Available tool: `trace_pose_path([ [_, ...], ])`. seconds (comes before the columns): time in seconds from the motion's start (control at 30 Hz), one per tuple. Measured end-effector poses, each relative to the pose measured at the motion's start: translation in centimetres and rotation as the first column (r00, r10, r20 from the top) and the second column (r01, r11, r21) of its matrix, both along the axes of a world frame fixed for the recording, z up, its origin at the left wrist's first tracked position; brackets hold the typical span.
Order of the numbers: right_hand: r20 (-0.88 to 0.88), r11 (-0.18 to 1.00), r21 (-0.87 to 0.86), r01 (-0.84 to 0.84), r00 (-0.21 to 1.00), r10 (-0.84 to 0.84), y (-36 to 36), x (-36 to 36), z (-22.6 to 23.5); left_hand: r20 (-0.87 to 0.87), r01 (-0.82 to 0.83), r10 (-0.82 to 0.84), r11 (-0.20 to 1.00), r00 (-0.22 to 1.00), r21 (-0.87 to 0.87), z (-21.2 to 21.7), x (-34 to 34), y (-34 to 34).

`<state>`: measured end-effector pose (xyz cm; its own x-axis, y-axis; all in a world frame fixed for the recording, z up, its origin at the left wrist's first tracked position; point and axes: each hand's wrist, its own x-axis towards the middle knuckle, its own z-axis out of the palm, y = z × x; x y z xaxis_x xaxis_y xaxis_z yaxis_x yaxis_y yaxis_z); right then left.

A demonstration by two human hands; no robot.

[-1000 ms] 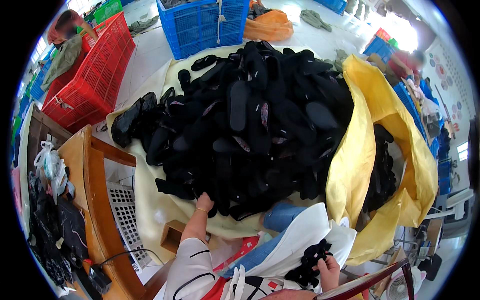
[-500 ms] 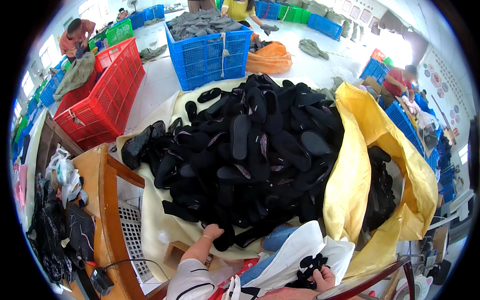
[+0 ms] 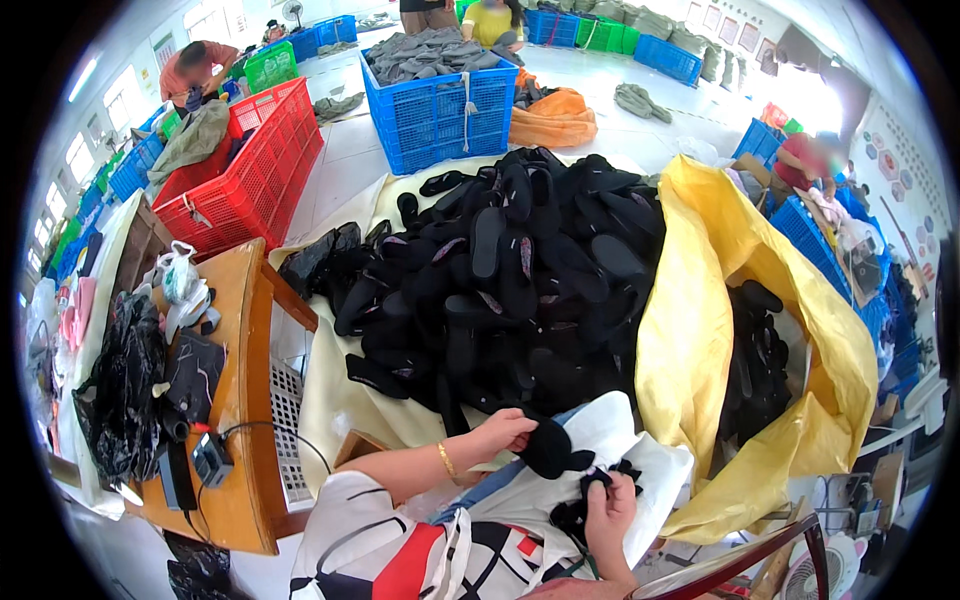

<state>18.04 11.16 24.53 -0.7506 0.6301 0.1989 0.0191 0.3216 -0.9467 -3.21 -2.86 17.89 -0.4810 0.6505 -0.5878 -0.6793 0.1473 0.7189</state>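
A black cloth shoe [image 3: 548,447] is pinched at its edge by my left hand [image 3: 505,430], just over my lap. Close by on the right, my right hand [image 3: 610,505] has its fingers closed on a small black fabric piece [image 3: 597,478], which comes near the shoe's end; I cannot tell whether they touch. More small black pieces [image 3: 568,515] lie bunched beneath it on the white cloth [image 3: 650,470] over my lap. Ahead of both hands rises a big heap of black shoes [image 3: 500,290], some with soles up and some showing patterned linings.
On the right stands an open yellow sack [image 3: 690,330] with black shoes inside. A wooden table [image 3: 235,400] with bags and a cord is on the left. Behind the heap are a blue crate [image 3: 430,120] of grey shoes and a red crate [image 3: 250,170]. Several people work farther off.
My left hand has come from the heap's near edge to my lap, bringing a black shoe. My right hand has risen toward it with the small black piece. The view has shifted slightly.
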Motion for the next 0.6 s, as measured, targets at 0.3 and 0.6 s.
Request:
trace_pose_path([
  [0.3,-0.230,0.867,0.473,0.158,0.972,-0.052,0.3,2.5,2.5,0.220,0.246,-0.324,0.915,0.920,0.321,6.9,9.0,2.9],
  [0.6,-0.121,0.957,-0.109,0.267,0.952,-0.280,2.9,5.3,0.9,-0.122,0.350,-0.352,0.936,0.928,-0.040,9.2,13.9,4.8],
])
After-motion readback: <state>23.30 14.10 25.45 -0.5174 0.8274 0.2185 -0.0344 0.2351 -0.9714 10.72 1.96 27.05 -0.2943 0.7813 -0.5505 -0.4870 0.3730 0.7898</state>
